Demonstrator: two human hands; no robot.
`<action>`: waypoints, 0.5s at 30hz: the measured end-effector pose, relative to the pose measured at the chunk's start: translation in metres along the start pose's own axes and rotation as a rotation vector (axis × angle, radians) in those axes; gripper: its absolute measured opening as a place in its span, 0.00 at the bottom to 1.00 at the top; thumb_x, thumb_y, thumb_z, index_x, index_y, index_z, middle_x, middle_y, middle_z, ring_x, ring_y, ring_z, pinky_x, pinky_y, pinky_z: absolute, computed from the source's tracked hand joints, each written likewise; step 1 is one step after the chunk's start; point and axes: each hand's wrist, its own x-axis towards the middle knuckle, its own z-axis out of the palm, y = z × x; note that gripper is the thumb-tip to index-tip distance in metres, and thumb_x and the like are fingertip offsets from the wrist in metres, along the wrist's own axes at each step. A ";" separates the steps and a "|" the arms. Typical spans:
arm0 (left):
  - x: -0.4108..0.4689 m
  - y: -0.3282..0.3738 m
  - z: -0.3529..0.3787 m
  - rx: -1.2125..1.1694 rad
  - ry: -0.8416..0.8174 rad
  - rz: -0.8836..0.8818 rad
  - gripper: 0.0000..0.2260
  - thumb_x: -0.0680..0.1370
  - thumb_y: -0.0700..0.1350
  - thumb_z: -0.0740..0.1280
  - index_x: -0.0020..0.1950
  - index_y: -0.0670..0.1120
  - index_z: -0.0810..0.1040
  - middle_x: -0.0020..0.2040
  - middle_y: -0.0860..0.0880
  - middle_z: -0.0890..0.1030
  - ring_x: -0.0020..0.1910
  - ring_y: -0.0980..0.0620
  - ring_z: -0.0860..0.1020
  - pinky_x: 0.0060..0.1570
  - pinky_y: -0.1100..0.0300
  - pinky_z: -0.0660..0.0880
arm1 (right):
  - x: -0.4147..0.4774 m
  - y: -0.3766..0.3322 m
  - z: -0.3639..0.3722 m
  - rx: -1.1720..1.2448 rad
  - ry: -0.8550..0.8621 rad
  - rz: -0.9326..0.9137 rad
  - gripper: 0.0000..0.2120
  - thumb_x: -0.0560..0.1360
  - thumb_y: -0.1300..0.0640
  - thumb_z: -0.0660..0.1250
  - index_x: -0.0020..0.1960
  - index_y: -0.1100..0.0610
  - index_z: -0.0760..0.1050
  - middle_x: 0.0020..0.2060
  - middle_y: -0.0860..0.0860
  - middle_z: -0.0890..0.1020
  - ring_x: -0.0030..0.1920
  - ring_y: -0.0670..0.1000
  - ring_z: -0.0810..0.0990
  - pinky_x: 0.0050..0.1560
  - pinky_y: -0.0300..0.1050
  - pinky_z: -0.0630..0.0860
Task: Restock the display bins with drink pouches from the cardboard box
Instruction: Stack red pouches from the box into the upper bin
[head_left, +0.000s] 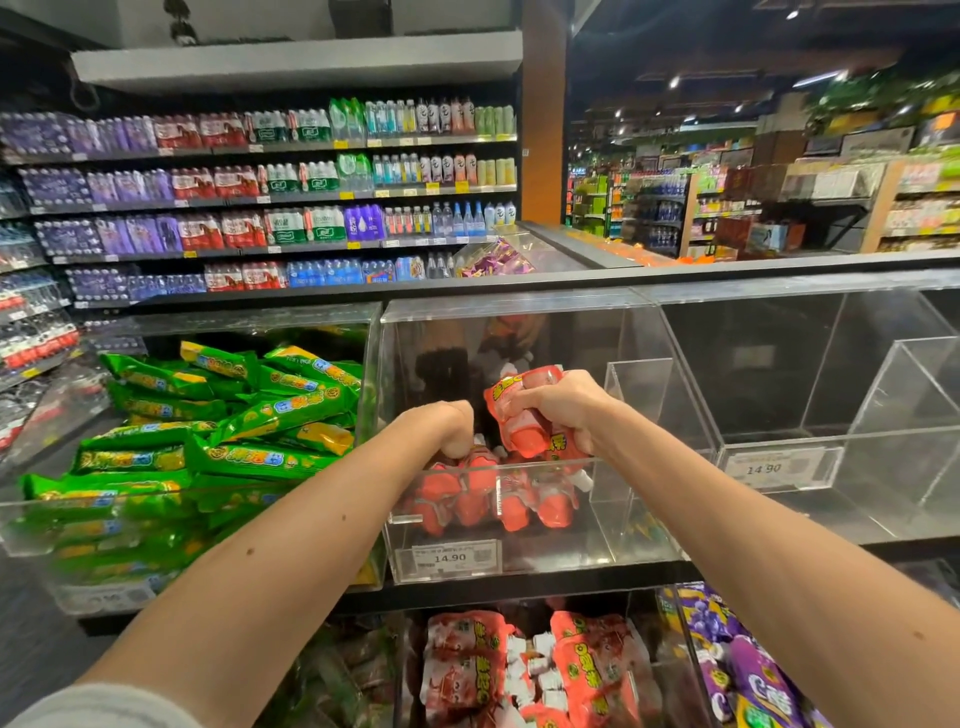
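Observation:
A clear acrylic display bin (519, 564) in the middle of the upper shelf holds several red drink pouches (488, 499) lying in its front. My right hand (558, 410) grips a bunch of red pouches (519, 410) above the bin's front edge. My left hand (454, 426) reaches down into the bin with its fingers curled on a red pouch (475, 454) there. The cardboard box is not in view.
Green pouches (218, 431) fill the bin on the left. An acrylic bin (779, 467) stands on the right with no pouches showing. Below, lower bins hold red pouches (535, 670) and purple pouches (737, 654). Shelves of bottled drinks (260, 208) run behind.

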 end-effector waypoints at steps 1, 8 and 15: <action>-0.001 -0.001 0.000 0.012 -0.004 0.013 0.17 0.75 0.37 0.67 0.64 0.39 0.78 0.57 0.42 0.82 0.54 0.42 0.82 0.56 0.49 0.80 | 0.000 0.000 0.001 -0.003 0.002 -0.002 0.38 0.67 0.51 0.80 0.69 0.60 0.66 0.57 0.57 0.78 0.54 0.56 0.80 0.50 0.49 0.80; -0.016 0.007 -0.026 -0.794 0.278 0.018 0.14 0.76 0.33 0.62 0.60 0.44 0.73 0.56 0.39 0.79 0.46 0.42 0.82 0.49 0.49 0.82 | -0.004 -0.006 0.005 0.083 0.043 0.004 0.43 0.58 0.48 0.83 0.67 0.61 0.69 0.55 0.57 0.80 0.53 0.58 0.81 0.54 0.55 0.81; -0.044 0.010 -0.025 -0.857 0.007 0.396 0.39 0.62 0.41 0.81 0.68 0.53 0.66 0.56 0.45 0.79 0.53 0.47 0.82 0.55 0.50 0.81 | 0.000 -0.004 0.002 0.353 0.002 0.057 0.24 0.72 0.53 0.77 0.61 0.66 0.74 0.49 0.61 0.84 0.44 0.58 0.86 0.44 0.59 0.84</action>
